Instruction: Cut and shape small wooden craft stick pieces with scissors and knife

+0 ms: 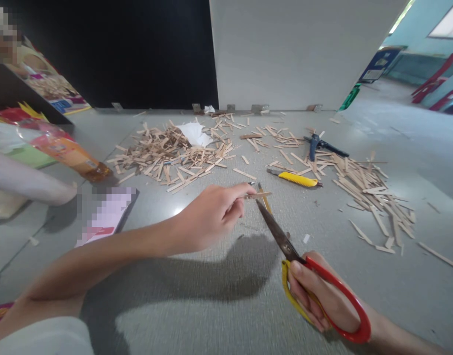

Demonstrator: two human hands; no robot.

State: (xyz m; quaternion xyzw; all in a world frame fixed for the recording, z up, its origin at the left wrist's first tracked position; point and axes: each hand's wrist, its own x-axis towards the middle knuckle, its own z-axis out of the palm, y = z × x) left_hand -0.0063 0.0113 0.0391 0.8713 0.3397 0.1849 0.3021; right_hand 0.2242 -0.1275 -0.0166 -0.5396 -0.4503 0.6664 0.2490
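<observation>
Between the thumb and fingers of my left hand (pixel 211 217) is a thin wooden stick (pixel 262 195), its free end pointing right. My right hand (pixel 324 296) grips a pair of scissors (pixel 285 241) with one red and one yellow handle loop. The scissor tips lie just below the stick's free end; whether they touch it I cannot tell. A pencil-like yellow stick (pixel 265 199) rests on the floor behind the stick. Farther back lies a yellow box cutter (pixel 298 178).
A big heap of wooden sticks (pixel 163 153) with white crumpled paper (pixel 194 134) lies back left. More sticks (pixel 374 192) are scattered right, near a dark-blue clamp-like tool (pixel 317 145). A plastic bottle (pixel 67 150), a phone (pixel 110 212) and another person's limb (pixel 30 175) are at left.
</observation>
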